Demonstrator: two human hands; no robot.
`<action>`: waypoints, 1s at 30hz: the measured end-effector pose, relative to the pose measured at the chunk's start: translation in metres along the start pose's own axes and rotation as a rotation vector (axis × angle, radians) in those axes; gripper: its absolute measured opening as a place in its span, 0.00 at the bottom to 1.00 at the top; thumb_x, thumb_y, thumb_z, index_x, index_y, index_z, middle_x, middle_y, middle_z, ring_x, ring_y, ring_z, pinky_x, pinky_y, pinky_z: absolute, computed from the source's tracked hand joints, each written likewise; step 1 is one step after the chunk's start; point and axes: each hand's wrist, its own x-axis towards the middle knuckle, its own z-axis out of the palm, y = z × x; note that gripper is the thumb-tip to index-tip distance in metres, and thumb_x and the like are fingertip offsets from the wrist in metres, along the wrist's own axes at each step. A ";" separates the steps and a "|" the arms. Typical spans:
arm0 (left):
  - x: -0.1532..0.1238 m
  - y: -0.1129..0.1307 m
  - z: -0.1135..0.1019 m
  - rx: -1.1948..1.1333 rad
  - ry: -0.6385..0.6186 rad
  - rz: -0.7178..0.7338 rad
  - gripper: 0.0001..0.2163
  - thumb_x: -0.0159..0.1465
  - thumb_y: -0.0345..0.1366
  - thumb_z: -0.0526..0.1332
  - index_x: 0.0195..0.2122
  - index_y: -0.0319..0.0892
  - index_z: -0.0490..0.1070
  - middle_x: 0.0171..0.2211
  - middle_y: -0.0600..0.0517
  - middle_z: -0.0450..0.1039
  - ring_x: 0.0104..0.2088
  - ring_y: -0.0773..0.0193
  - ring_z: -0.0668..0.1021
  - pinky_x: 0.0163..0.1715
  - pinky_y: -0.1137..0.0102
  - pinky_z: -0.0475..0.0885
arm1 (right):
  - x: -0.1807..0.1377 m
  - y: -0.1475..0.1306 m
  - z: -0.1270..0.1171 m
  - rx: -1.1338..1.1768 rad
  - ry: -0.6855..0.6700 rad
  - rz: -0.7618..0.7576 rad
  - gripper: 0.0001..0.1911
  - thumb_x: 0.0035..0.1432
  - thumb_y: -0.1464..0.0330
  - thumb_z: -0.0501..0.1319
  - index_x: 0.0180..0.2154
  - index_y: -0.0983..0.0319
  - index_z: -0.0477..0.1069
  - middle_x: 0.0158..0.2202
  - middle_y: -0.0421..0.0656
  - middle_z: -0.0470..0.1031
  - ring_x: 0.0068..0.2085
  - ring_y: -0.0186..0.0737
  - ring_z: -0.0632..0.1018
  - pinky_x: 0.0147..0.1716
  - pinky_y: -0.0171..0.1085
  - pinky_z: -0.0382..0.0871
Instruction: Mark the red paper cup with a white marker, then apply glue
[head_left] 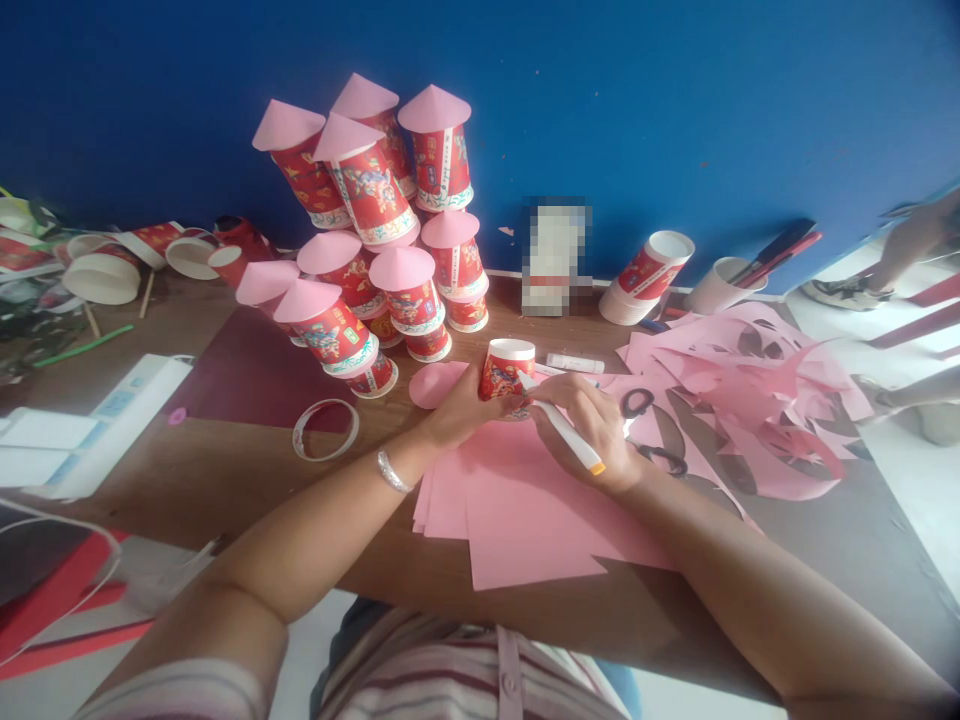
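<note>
My left hand (459, 405) is closed around a small red printed paper cup (501, 370), whose white rim faces up. A white marker with an orange end (568, 440) is gripped in my right hand (600, 430), its tip at the cup's side. Whether the tip touches the cup, I cannot tell. Beneath both hands lie pink paper sheets (525, 530). A pink paper cone (435, 386) sits just left of the cup, and a white tube-shaped item (575, 363) lies behind my right hand. Black-handled scissors (666, 460) rest beside that hand, partly covered.
Stacked red cups with pink cone tops (375, 190) stand at the back left. A cut paper ring (325, 430) and a white power strip (112, 425) lie left. Pink scraps (757, 370), a red cup (649, 275) and a pen cup (724, 288) are right.
</note>
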 end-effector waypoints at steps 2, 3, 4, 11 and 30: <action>0.000 -0.001 -0.001 0.009 0.001 -0.003 0.27 0.54 0.43 0.79 0.51 0.43 0.70 0.48 0.44 0.80 0.49 0.49 0.82 0.47 0.59 0.77 | -0.001 0.000 0.000 0.013 0.001 0.009 0.12 0.68 0.74 0.61 0.52 0.57 0.72 0.36 0.41 0.81 0.34 0.39 0.82 0.33 0.37 0.78; 0.000 -0.001 -0.001 0.017 0.004 -0.005 0.28 0.54 0.44 0.79 0.51 0.43 0.71 0.47 0.44 0.79 0.49 0.49 0.81 0.47 0.59 0.76 | -0.001 0.000 0.001 0.021 0.000 0.016 0.13 0.68 0.74 0.61 0.52 0.57 0.72 0.36 0.41 0.81 0.34 0.39 0.82 0.34 0.37 0.78; 0.000 -0.001 -0.001 0.023 0.009 -0.007 0.28 0.54 0.44 0.79 0.51 0.43 0.71 0.47 0.44 0.79 0.49 0.49 0.81 0.47 0.59 0.76 | -0.002 0.001 0.001 0.028 -0.002 0.022 0.13 0.68 0.74 0.61 0.52 0.56 0.72 0.37 0.41 0.81 0.35 0.39 0.82 0.34 0.37 0.78; 0.001 -0.002 -0.002 0.046 -0.060 0.024 0.20 0.58 0.46 0.76 0.44 0.41 0.75 0.41 0.47 0.80 0.44 0.54 0.80 0.45 0.61 0.75 | -0.002 0.002 0.000 -0.001 0.012 0.022 0.12 0.68 0.74 0.61 0.51 0.56 0.71 0.36 0.42 0.80 0.33 0.40 0.82 0.32 0.38 0.78; 0.001 -0.001 -0.002 0.020 -0.036 0.030 0.19 0.58 0.45 0.76 0.45 0.42 0.74 0.39 0.50 0.78 0.42 0.57 0.80 0.44 0.62 0.75 | 0.000 -0.001 0.000 -0.007 0.018 0.002 0.09 0.67 0.76 0.62 0.47 0.59 0.71 0.36 0.43 0.80 0.33 0.39 0.81 0.32 0.37 0.78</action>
